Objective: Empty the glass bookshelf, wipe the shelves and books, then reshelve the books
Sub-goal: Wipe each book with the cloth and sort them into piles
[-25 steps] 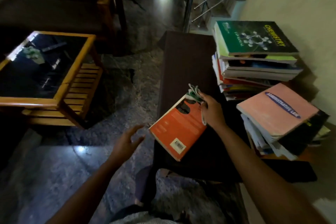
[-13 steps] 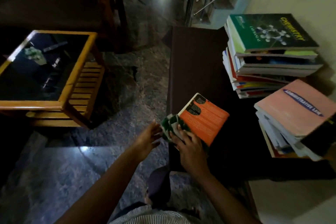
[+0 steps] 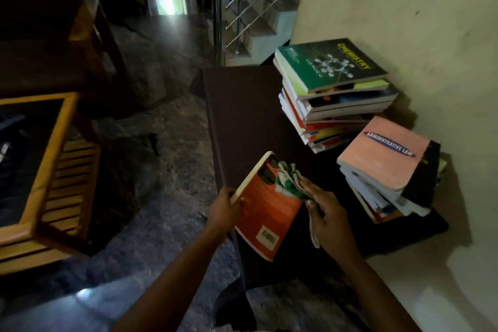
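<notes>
Two hands engaged: your left hand (image 3: 223, 210) grips the orange book (image 3: 266, 213) by its edge; your right hand (image 3: 327, 213), fingers straight, presses the cloth (image 3: 287, 179) onto it.

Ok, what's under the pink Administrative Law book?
The pink book tops a leaning pile of books, seen only as page edges and spines. Their covers and titles are covered, so I cannot count them.
</notes>
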A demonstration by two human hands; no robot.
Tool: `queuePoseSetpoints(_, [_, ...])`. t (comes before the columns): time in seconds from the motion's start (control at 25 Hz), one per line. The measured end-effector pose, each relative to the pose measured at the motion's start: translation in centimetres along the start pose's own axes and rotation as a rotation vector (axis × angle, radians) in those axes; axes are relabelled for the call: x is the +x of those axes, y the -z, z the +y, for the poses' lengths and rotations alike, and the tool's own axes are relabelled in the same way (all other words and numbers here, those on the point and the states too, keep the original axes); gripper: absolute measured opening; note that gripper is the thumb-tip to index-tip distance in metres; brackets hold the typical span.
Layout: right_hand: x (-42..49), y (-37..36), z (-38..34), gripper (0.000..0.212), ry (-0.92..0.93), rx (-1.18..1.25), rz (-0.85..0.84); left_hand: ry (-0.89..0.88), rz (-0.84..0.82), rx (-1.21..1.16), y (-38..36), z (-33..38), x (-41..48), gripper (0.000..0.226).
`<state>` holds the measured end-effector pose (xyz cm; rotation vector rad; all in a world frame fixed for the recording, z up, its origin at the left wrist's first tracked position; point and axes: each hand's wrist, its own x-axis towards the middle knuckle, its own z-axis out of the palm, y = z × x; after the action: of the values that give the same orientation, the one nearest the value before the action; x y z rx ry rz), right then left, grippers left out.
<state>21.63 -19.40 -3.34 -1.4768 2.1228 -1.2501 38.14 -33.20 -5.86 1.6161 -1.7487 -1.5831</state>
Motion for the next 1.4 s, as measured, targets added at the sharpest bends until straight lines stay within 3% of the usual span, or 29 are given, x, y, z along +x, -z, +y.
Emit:
queuePoseSetpoints(0.08, [1.6, 0.4, -0.6, 0.047, 0.001, 0.012, 0.042, -0.157, 0.068, 0.064, 0.6, 2.4, 0.6, 0.013])
queuePoseSetpoints(0.2, [3.7, 0.4, -1.5, 0.046, 0.035, 0.009, 0.107, -0.462, 0.296, 0.183, 2.2, 5.3, 1.6, 0.02])
queuePoseSetpoints(0.32, [5.3, 0.2, -1.8, 0.046, 0.039, -0.004, 0.132, -0.746, 0.361, 0.246, 3.1, 4.9, 5.5, 0.033])
queuePoseSetpoints(0.4, [5.6, -0.1, -1.5, 0.045, 0.012, -0.002, 0.129, -0.94, 0.356, 0.48, 3.1, 2.6, 8.8, 0.038])
queuePoseSetpoints(0.48, [5.6, -0.4, -0.9, 0.045, -0.028, -0.006, 0.125, -1.084, 0.239, 0.662, 2.5, -0.2, 11.0, 0.041])
queuePoseSetpoints(0.56, [5.3, -0.6, -0.2, 0.044, -0.059, -0.011, 0.104, -1.116, 0.14, 0.818, 1.1, -2.5, 11.2, 0.043])
queuePoseSetpoints(0.68, [4.6, -0.3, 0.2, 0.044, -0.102, 0.001, 0.081, -1.04, 0.114, 0.913, 0.0, -4.5, 11.3, 0.051])
queuePoseSetpoints(0.84, [2.4, 2.2, 0.3, 0.046, -0.098, -0.01, 0.097, -0.877, -0.015, 0.327, -2.8, 0.5, 7.2, 0.045])
queuePoseSetpoints(0.92, [0.6, 4.2, 0.5, 0.043, -0.066, -0.045, 0.16, -0.659, -0.213, -0.025, -5.9, 5.1, 4.3, 0.037])
queuePoseSetpoints(1.0, [-1.0, 6.0, 1.1, 0.04, -0.039, -0.064, 0.241, -0.32, -0.412, -0.296, -9.4, 9.4, 3.3, 0.037])
queuePoseSetpoints(1.08, [-2.5, 7.8, 1.7, 0.041, -0.054, -0.056, 0.315, -0.078, -0.501, -0.379, -12.7, 12.5, 2.9, 0.038])
queuePoseSetpoints(1.28, [-4.2, 10.2, 1.9, 0.044, -0.093, -0.016, 0.358, -0.068, -0.321, -0.332, -17.2, 13.9, 2.4, 0.019])
queuePoseSetpoints(1.4, [-3.9, 11.1, 1.4, 0.042, -0.018, -0.009, 0.33, -0.021, -0.295, -0.551, -15.6, 13.0, 0.7, 0.018])
